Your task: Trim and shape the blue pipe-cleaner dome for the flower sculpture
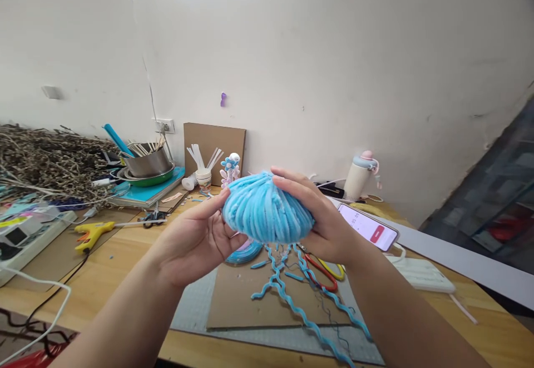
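A rounded, ribbed bundle of fuzzy light-blue strands [267, 209] is held up over the table, its strands meeting at the top. My left hand [204, 240] grips its left side, thumb at the upper edge and fingers beneath. Around the right side my right hand [319, 212] is closed, fingers over the top; its thumb is hidden. Below lie wavy blue strands [287, 298] and short blue pieces on a cardboard sheet [237, 301]. Scissors with red and yellow handles [329, 279] rest on the cardboard's right part, and a blue roll [246, 252] is partly hidden behind my left hand.
On the left are a yellow glue gun [94, 234], a power strip [37, 234], dried stems [50, 162] and a metal bowl [150, 162]. A paper cup [203, 180] stands at the back. On the right are a lit phone [367, 226] and a bottle [359, 176].
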